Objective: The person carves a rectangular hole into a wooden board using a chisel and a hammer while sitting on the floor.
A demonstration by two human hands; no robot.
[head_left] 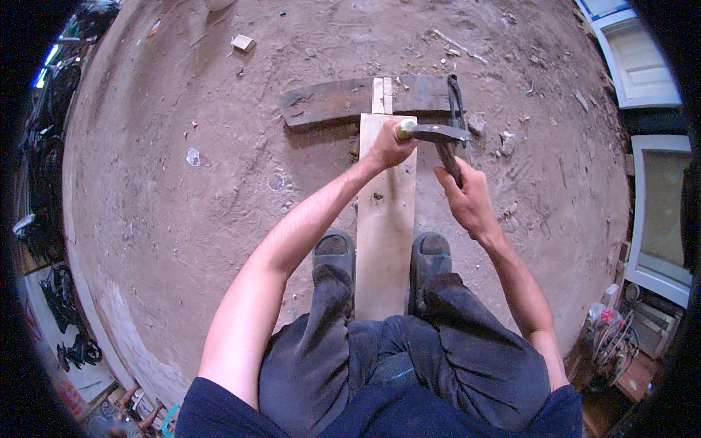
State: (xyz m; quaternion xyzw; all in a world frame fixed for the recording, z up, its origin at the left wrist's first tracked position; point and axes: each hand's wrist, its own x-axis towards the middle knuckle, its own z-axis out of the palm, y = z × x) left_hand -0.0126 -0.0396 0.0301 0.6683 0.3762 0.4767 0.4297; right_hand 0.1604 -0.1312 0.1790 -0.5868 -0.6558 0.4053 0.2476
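A long pale plank (385, 241) runs between my feet, and its far end narrows into a split tongue (382, 95) over a dark timber (328, 102). My left hand (394, 145) is closed around a chisel, whose yellowish handle end (406, 129) pokes out beside the thumb. The chisel's blade is hidden under the hand. My right hand (471, 196) grips a hammer by its dark shaft (449, 165). The hammer's head (438, 133) lies right at the chisel's handle end; whether they touch, I cannot tell.
A dark two-armed metal tool (456, 102) rests by the timber's right end. Stones (507, 143) and a small wood block (243, 43) lie on the dirt floor (182, 241). White framed panels (661, 219) line the right side. Sandals (334, 252) flank the plank.
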